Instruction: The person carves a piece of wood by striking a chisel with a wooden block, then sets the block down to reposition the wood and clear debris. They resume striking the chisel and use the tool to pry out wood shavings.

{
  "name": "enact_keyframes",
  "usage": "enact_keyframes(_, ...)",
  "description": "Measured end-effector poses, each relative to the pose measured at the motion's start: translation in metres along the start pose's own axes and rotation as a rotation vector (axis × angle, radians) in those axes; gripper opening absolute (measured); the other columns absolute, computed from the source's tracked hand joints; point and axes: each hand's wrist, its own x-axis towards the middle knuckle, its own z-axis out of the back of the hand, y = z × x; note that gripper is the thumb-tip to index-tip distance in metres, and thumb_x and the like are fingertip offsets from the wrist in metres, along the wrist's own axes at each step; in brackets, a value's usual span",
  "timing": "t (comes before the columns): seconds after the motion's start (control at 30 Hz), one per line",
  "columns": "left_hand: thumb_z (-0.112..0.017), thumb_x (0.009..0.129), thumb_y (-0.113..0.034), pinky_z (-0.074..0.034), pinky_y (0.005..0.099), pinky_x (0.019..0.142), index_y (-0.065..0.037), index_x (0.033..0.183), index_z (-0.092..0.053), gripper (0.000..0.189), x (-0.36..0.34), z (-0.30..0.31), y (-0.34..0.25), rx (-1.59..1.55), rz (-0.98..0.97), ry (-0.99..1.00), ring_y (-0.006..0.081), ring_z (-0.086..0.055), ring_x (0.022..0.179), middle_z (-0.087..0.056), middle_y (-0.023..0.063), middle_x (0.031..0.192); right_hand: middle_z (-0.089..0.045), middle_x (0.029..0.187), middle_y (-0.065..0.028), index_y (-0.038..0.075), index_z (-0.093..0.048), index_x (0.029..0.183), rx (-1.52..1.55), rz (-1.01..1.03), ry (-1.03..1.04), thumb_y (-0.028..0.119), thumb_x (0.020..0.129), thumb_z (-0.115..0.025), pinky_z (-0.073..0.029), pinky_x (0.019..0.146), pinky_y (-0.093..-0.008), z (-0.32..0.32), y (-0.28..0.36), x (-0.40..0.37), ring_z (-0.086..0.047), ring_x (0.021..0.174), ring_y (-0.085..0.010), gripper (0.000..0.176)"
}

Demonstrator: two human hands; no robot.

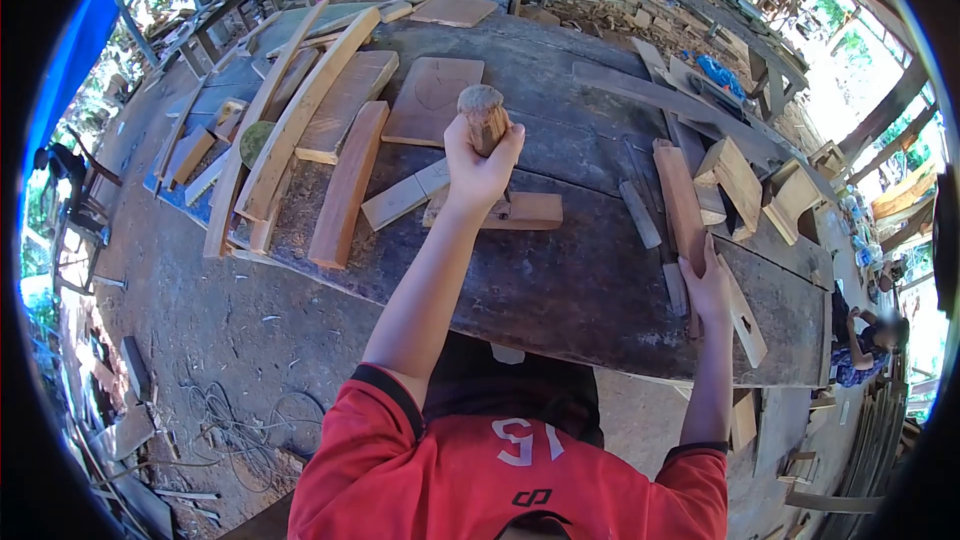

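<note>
My left hand (480, 168) is closed around a round-topped wooden piece (481, 106), held upright over the table (550, 280). Just beyond that wrist lies a short wooden block (525, 211) with a small dark fitting, and a pale flat piece (405, 195) is beside it. At the right, my right hand (708, 288) grips the near end of a long reddish wood piece (680, 198). A light slotted piece (742, 318) lies to the right of that hand. Chisel-like tools with pale handles (640, 215) lie to its left.
Long curved boards (310, 110) and a reddish bar (350, 185) fill the table's left side. Angled wooden blocks (732, 180) stand at the right. A person (870, 345) is beyond the right edge. Cables (225, 420) lie on the floor at left.
</note>
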Motion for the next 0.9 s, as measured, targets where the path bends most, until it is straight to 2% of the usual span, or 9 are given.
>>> enact_keyframes(0.23,-0.053,0.078,0.002,-0.036,0.0236,0.046,-0.002,0.08,-0.047,0.007,-0.001,0.001,0.004,0.039,-0.064,0.021,0.0107,-0.046,0.05,-0.047,0.0033,0.061,-0.054,0.112,-0.0267,0.01,-0.023,0.139,0.037,0.023,-0.013,0.036,0.082,-0.056,-0.042,0.088,-0.0427,-0.002,-0.003,0.0,-0.052,0.104,-0.0397,0.071)
enact_keyframes(0.33,-0.052,0.078,0.003,-0.036,0.0236,0.046,-0.002,0.08,-0.047,0.008,-0.002,-0.001,-0.003,-0.034,-0.008,0.019,0.0107,-0.046,0.051,-0.047,0.0034,0.061,-0.055,0.111,-0.0262,0.01,-0.023,0.139,0.019,0.014,-0.013,0.036,0.082,-0.056,-0.042,0.087,-0.0427,-0.001,-0.001,0.0,-0.052,0.104,-0.0395,0.071)
enact_keyframes(0.87,-0.052,0.078,0.003,-0.036,0.0234,0.046,-0.002,0.08,-0.047,0.008,-0.001,-0.001,0.002,0.033,-0.037,0.035,0.0105,-0.046,0.05,-0.047,0.0033,0.06,-0.055,0.11,-0.0251,0.012,-0.024,0.139,-0.006,0.022,-0.02,0.037,0.082,-0.056,-0.043,0.086,-0.0432,-0.004,-0.007,0.003,-0.054,0.102,-0.0395,0.07)
enact_keyframes(0.9,-0.056,0.076,0.003,-0.035,0.0224,0.046,-0.002,0.075,-0.048,0.009,-0.001,-0.003,0.001,0.012,-0.02,0.012,0.0074,-0.045,0.051,-0.048,0.0008,0.059,-0.055,0.111,-0.0252,0.012,-0.024,0.139,-0.008,0.031,-0.022,0.037,0.082,-0.055,-0.043,0.086,-0.0431,-0.004,-0.007,0.002,-0.054,0.102,-0.0395,0.07)
